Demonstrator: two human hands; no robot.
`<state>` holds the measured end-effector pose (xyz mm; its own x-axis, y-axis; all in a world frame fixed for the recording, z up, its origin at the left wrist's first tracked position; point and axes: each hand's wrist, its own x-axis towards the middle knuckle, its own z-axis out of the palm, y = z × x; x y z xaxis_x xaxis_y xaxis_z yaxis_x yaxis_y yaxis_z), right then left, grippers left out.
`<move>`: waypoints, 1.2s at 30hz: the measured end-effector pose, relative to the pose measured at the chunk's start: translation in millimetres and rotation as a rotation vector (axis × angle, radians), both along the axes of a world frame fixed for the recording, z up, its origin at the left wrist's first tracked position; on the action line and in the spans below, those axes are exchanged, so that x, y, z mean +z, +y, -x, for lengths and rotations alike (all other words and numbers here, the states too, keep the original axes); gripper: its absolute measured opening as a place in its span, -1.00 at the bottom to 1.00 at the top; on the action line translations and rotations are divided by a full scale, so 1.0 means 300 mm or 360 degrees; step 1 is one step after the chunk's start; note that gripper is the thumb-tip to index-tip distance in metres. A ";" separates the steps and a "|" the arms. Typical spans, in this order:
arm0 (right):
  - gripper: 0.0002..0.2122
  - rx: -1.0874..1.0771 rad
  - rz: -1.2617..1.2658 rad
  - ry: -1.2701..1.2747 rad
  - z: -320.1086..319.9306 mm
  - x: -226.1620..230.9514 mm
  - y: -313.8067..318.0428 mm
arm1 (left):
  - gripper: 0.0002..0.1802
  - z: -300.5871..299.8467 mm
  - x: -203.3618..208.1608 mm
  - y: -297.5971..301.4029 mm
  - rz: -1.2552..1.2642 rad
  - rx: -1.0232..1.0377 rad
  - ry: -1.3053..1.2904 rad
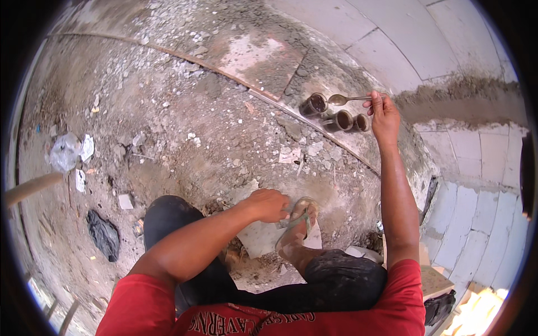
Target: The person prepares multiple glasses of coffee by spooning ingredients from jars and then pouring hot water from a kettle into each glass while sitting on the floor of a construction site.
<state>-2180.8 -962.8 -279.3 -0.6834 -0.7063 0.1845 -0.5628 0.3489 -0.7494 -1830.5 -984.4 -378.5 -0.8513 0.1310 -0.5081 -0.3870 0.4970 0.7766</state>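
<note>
Pinched by its handle end, a metal spoon (pixel 339 99) is in my right hand (pixel 384 112), its bowl pointing left. That bowl is beside the rim of a glass of dark liquid (pixel 314 105). Just below stand a handled mug (pixel 339 121) and a smaller cup (pixel 361 122), both dark inside. My left hand (pixel 267 205) is low over the ground, its fingers curled, next to my sandaled foot (pixel 302 218). Whether anything is inside those fingers is hidden.
A thin board edge (pixel 224 73) crosses the rubble-strewn ground diagonally. Pale block walls (pixel 409 39) rise at the right, with a wet mortar strip (pixel 465 109). At the left lie a clear plastic bag (pixel 65 152), a black bag (pixel 103 235) and a wooden pole (pixel 33 189).
</note>
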 end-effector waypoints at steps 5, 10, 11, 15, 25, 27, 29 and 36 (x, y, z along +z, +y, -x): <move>-0.71 -0.0198 -0.0062 0.0027 0.050 -0.003 0.115 | -0.58 -0.011 -0.023 0.014 -0.0002 -0.0038 -0.0012; -0.74 -0.0137 -0.0328 0.0029 0.022 -0.116 0.153 | -0.58 -0.008 -0.016 0.017 0.0003 -0.0061 -0.0056; -0.74 -0.0070 -0.0370 -0.0013 0.021 -0.140 0.155 | -0.58 -0.009 -0.019 0.018 0.0010 -0.0055 -0.0044; -0.76 0.0096 -0.0479 -0.0126 0.052 -0.192 0.166 | -0.59 -0.003 -0.003 0.004 -0.0032 -0.0012 -0.0013; -0.74 0.0017 -0.0639 0.0210 0.056 -0.223 0.110 | -0.61 -0.024 -0.013 -0.014 -0.0002 0.0059 -0.0027; -0.75 -0.0152 -0.0709 0.0173 0.080 -0.232 0.111 | -0.60 -0.024 -0.009 -0.015 0.0006 0.0077 0.0007; -0.75 -0.0203 -0.0685 0.0036 0.097 -0.241 0.108 | -0.59 -0.024 0.000 -0.022 0.0005 0.0066 -0.0019; -0.74 -0.0526 -0.0351 -0.0553 0.107 -0.262 0.132 | -0.58 -0.030 0.005 -0.032 0.0004 0.0061 -0.0044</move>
<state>-2212.8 -923.2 -358.0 -0.8708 -0.4390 -0.2214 -0.1274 0.6363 -0.7608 -1821.6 -994.1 -376.9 -0.8413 0.0973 -0.5318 -0.4272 0.4831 0.7642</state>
